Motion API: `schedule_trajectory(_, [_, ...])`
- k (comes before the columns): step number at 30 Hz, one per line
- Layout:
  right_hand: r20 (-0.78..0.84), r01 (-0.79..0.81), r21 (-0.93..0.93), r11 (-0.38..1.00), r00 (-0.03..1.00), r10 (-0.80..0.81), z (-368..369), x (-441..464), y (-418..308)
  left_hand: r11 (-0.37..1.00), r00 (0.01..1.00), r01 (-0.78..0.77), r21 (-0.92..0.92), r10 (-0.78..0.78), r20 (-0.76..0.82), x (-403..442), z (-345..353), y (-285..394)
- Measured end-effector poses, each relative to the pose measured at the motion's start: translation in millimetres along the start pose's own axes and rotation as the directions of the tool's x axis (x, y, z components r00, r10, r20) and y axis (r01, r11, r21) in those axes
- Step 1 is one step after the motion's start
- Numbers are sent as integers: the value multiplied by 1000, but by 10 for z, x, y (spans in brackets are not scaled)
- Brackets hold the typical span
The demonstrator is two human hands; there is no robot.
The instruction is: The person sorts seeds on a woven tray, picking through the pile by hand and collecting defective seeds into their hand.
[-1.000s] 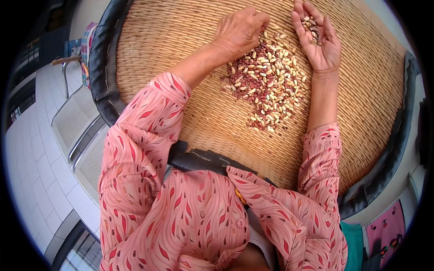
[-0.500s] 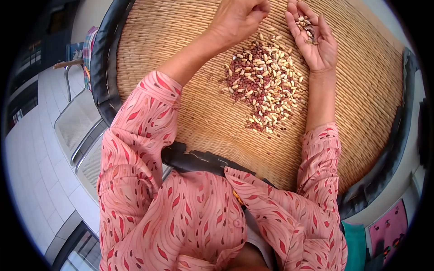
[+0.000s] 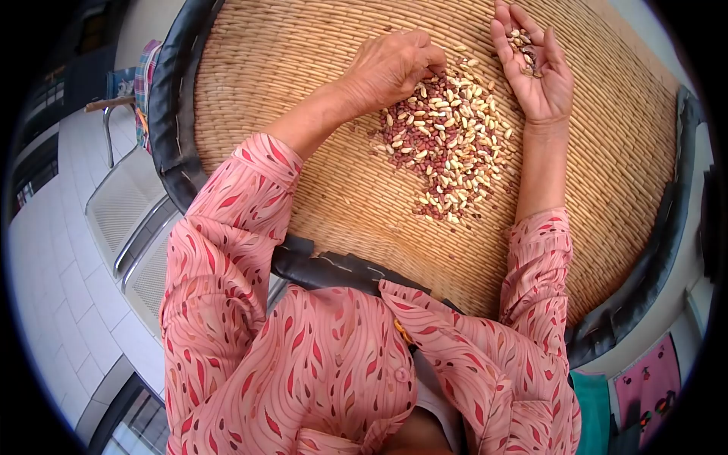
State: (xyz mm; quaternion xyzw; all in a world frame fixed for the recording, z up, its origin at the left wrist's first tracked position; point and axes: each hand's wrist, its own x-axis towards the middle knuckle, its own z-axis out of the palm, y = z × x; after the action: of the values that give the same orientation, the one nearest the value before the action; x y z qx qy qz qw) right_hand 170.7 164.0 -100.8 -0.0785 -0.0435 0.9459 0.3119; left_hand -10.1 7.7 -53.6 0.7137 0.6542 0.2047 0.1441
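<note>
A loose pile of dark red and pale cream peanuts (image 3: 447, 144) lies on a round woven tray (image 3: 334, 197). My left hand (image 3: 394, 70) is palm down at the pile's upper left edge. Its thumb and fingertips are pinched together against the peanuts, and they hide whatever is between them. To the right of the pile, my right hand (image 3: 540, 83) is turned palm up and slightly cupped. A small heap of mixed pale and dark, partly shrivelled peanuts (image 3: 523, 53) rests across its palm and fingers.
A black rim (image 3: 171, 114) edges the tray, with its near side close to my chest. Metal perforated chairs (image 3: 129, 201) stand on the tiled floor to the left, with a checked cloth (image 3: 146, 83) by them. A pink patterned cloth (image 3: 644, 387) is at lower right.
My left hand has come down and nearer to me, from above the pile onto its upper left edge. My right hand has shifted slightly right and still cradles its small heap.
</note>
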Motion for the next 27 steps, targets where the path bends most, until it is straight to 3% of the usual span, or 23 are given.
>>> schedule_trajectory(8, [34, -56, -22, 998, 998, 56, -7, -14, -3, 991, 997, -2, 131, 11, -71, -17, 94, 18])
schedule_trajectory(11, [-19, -46, -48, 998, 999, 46, 16, -19, 21, 992, 994, 68, -107, -77, -78, 7, 48, -33])
schedule_trajectory(12, [-58, -41, -73, 996, 998, 37, 80, -29, 53, 953, 976, 215, -213, -218, 12, 32, -39, 12])
schedule_trajectory(15, [-160, -20, -155, 988, 987, -5, 302, -55, 99, 607, 895, 397, -689, -421, 145, 114, -110, 46])
schedule_trajectory(16, [93, -139, 67, 988, 987, 132, 253, -26, 86, 541, 887, 396, -742, -435, 156, 162, -136, 70])
schedule_trajectory(17, [-128, -43, -128, 991, 991, 26, 263, -43, 119, 502, 876, 401, -767, -455, 160, 208, -164, 124])
schedule_trajectory(21, [-82, -146, -30, 989, 986, 143, 251, -35, 215, 393, 855, 407, -825, -482, 193, 358, -220, 228])
schedule_trajectory(24, [-69, -183, -107, 977, 982, 177, 244, -59, 283, 368, 859, 384, -847, -479, 181, 426, -239, 297])
schedule_trajectory(27, [83, -315, 129, 940, 948, 306, 91, -5, 324, 437, 867, 364, -822, -482, 128, 509, -251, 387])
